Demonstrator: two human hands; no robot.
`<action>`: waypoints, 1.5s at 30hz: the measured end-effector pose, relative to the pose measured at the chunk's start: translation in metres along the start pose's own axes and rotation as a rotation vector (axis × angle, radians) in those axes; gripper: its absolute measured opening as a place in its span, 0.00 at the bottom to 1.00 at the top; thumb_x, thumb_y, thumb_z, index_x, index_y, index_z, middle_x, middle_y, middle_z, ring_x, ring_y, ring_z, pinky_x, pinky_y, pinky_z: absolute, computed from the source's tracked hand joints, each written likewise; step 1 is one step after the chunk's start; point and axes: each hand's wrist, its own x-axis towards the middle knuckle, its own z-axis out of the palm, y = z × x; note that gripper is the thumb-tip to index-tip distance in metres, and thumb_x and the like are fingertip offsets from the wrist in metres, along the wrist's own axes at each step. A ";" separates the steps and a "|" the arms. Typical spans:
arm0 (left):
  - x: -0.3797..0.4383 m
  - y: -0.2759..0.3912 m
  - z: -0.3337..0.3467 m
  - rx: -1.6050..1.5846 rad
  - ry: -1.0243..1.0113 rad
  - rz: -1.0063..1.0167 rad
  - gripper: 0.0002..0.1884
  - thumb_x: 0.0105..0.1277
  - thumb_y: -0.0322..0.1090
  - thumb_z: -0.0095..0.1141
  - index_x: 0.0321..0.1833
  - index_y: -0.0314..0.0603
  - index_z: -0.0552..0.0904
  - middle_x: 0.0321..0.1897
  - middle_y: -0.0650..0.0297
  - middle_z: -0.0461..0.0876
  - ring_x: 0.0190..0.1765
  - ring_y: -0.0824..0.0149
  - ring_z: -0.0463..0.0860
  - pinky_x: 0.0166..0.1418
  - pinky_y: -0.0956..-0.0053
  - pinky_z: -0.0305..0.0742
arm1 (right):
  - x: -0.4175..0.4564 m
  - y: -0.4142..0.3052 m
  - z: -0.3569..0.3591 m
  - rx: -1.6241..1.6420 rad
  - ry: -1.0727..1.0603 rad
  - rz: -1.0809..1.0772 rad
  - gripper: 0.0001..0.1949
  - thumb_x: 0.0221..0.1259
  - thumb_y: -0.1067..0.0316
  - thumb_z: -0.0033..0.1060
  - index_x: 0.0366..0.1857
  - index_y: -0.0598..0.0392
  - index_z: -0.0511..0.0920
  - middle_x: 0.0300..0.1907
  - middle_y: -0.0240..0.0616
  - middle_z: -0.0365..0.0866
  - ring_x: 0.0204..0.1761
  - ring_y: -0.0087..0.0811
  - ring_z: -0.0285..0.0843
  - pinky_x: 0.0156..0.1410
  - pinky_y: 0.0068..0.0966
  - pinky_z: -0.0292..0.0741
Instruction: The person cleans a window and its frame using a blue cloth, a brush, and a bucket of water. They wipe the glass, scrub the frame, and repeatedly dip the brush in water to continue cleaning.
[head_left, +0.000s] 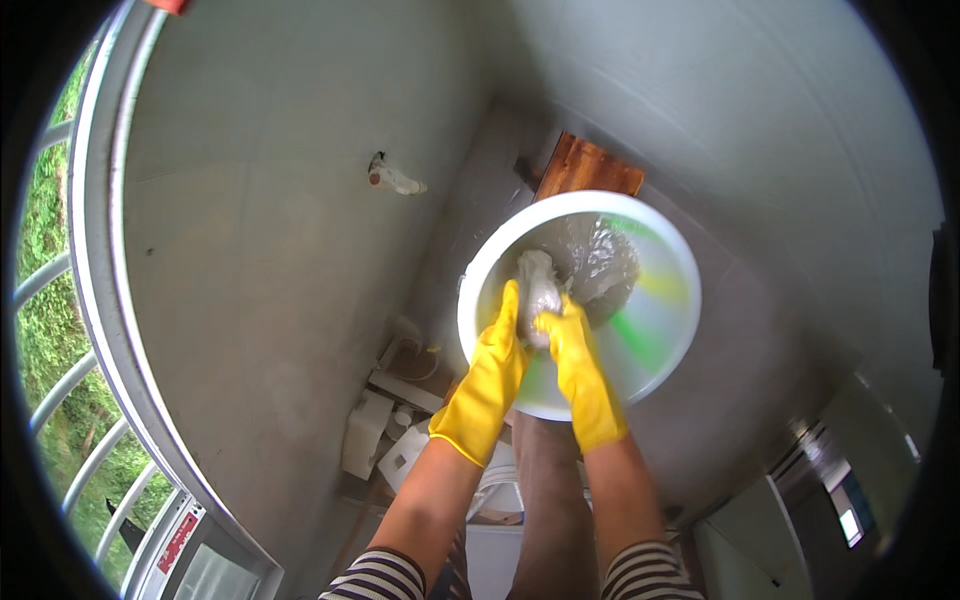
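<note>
Both my hands wear yellow rubber gloves and reach into a round white plastic tub (693, 300). Between them is a soft-looking, whitish translucent bundle (538, 281); its exact kind is unclear. My left hand (499, 341) cups its left side, fingers stretched along it. The curled fingers of my right hand (570, 341) grip its right side. Beside the bundle, in the tub, lies a shiny, crinkled clear mass (600, 255), perhaps plastic film or water. Blurred green and yellow patches show on the tub's inner wall.
A brown wooden stool or board (589, 166) is behind the tub. From the left wall juts a white pipe fitting (394, 178). White foam pieces (367, 435) and a white coiled hose (496, 480) lie near my legs. A barred window (52, 274) is at far left.
</note>
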 end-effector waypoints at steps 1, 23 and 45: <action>-0.001 0.019 0.015 -0.395 0.016 -0.123 0.34 0.76 0.38 0.72 0.82 0.40 0.74 0.74 0.50 0.81 0.72 0.53 0.83 0.73 0.64 0.80 | -0.030 -0.011 -0.001 -0.098 0.018 0.002 0.24 0.66 0.68 0.65 0.68 0.54 0.84 0.48 0.35 0.90 0.44 0.27 0.86 0.51 0.29 0.81; -0.153 0.224 0.164 -0.138 0.144 -0.111 0.15 0.80 0.35 0.61 0.66 0.45 0.86 0.50 0.54 0.90 0.49 0.54 0.90 0.53 0.63 0.86 | -0.265 -0.135 0.046 -1.268 0.285 -1.004 0.20 0.81 0.49 0.61 0.59 0.57 0.82 0.56 0.46 0.85 0.62 0.44 0.83 0.69 0.40 0.77; -0.188 0.599 -0.061 0.994 0.566 1.246 0.11 0.75 0.43 0.61 0.52 0.46 0.83 0.32 0.50 0.87 0.31 0.43 0.88 0.33 0.48 0.82 | -0.169 -0.325 0.309 -0.926 0.174 -1.931 0.19 0.75 0.55 0.66 0.60 0.56 0.84 0.60 0.51 0.87 0.58 0.54 0.86 0.66 0.44 0.81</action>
